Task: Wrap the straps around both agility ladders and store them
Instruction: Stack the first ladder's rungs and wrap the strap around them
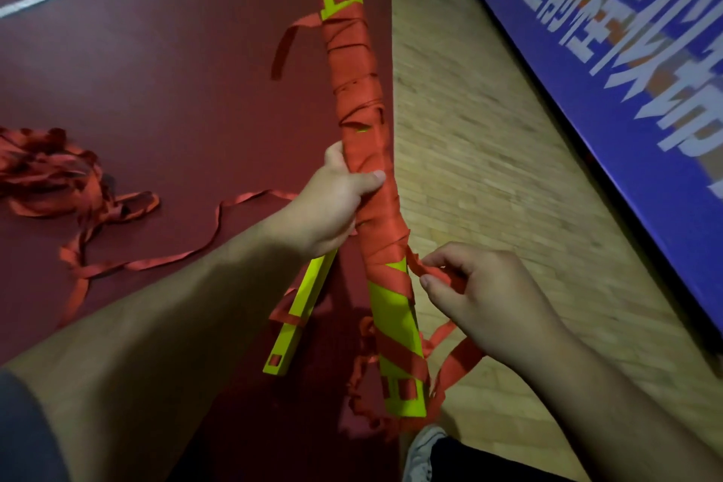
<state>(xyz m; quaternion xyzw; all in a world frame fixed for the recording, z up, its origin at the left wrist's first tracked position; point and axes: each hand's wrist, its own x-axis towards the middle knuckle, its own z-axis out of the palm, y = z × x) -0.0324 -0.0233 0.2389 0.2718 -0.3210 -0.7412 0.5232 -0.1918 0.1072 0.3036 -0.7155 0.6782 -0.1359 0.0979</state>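
**Head view: strap-wrapped ladder held in two hands**

The left hand (332,203) grips the folded agility ladder (393,311) at mid-length, fingers curled round it, holding it roughly upright above the maroon floor (176,70). The right hand (485,297) pinches the red strap (463,360) just beside the ladder's lower part.

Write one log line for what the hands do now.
left hand grips ladder bundle | right hand pinches red strap | wrapping unfinished

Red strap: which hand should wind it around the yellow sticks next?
Probably the right. The right hand pinches the loose red strap beside the bare yellow part of the ladder bundle, while the left hand grips its wrapped middle, holding it up.
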